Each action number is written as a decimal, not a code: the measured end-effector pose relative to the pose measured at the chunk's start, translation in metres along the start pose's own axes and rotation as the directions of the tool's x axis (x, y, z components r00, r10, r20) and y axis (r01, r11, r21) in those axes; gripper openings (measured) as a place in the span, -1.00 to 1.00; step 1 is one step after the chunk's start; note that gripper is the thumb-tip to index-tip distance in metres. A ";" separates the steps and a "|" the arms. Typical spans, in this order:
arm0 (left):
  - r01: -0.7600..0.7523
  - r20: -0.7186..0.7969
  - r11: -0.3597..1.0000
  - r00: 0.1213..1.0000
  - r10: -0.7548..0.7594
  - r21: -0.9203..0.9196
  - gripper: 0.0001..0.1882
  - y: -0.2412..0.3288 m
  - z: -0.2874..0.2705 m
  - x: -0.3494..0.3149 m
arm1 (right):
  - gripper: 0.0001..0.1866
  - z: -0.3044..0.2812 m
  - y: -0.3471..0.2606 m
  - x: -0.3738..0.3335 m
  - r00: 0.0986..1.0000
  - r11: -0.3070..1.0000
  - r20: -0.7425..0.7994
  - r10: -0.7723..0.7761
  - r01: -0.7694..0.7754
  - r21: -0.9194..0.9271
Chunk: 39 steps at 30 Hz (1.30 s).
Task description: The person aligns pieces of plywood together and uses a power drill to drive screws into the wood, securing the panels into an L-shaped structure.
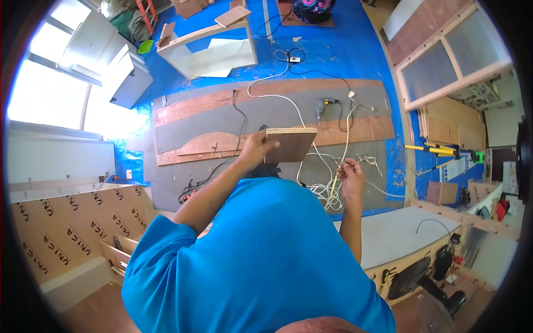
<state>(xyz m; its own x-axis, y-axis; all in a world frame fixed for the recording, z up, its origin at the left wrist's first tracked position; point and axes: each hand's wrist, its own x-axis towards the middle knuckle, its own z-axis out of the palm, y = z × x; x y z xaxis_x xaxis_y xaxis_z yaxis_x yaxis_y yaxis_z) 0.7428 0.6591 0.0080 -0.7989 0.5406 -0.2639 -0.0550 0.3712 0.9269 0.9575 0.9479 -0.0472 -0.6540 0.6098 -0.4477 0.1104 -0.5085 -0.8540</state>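
My left hand grips the left end of a small plywood board, its thumb across the brown face and the pale layered edge turned up. To the right and apart from the board, my right hand is raised with its fingers curled together. Whatever those fingers may hold is too small to make out. White cable lies in loose coils on the floor just beyond and left of my right hand. Farther off, a power drill rests on the grey and brown sheets.
Long brown panels lie on a grey sheet over blue floor covering. A black cord trails at left. An open box frame stands at the back. A white-topped bench is at right, a framed window panel far right.
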 end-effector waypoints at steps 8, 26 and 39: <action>0.075 -0.154 0.978 0.982 -0.106 -0.192 -0.66 -0.059 -0.073 0.098 | -0.83 0.117 0.013 0.109 0.965 0.963 0.173 0.197 -0.157 -0.220; 0.280 -0.362 0.951 0.907 -0.218 0.129 -0.72 0.004 -0.283 0.292 | -0.83 0.416 -0.054 0.332 0.877 0.849 0.318 0.362 -0.169 -0.500; 0.230 -0.268 0.973 0.936 -0.230 -0.032 -0.70 0.015 -0.362 0.392 | -0.72 0.574 -0.060 0.467 0.721 0.843 0.565 0.402 -0.050 -0.535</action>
<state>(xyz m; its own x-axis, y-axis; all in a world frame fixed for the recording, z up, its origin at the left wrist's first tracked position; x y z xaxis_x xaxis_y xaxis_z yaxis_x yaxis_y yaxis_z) 0.2118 0.6034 0.0153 -0.8955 0.2180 -0.3881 -0.2558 0.4615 0.8495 0.2160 0.9140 -0.0530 -0.8499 -0.1081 -0.5158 0.5265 -0.1342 -0.8395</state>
